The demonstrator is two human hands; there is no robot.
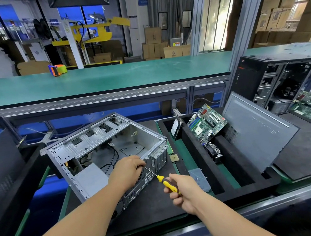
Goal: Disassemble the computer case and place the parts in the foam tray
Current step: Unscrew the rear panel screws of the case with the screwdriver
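An opened grey computer case (pixel 98 151) lies on its side on a black mat, its inside showing loose black cables. My left hand (pixel 126 170) grips the case's rear top edge, fingers curled around the metal. My right hand (pixel 182 191) holds a yellow-and-black screwdriver (pixel 166 184) whose thin shaft points up-left at the rear panel, just below my left fingers. To the right is the black foam tray (pixel 194 152), with a hard drive (pixel 175 128), a green motherboard (pixel 206 123), a heatsink fan (pixel 214 149) and a grey side panel (pixel 256 131) standing in its slots.
A small gold CPU chip (pixel 174 158) and a clear plastic piece (pixel 200 179) lie between the case and the tray. Another black tower case (pixel 270 80) with a second board stands at the far right. A raised green shelf (pixel 102 79) carries a tape dispenser (pixel 57 70).
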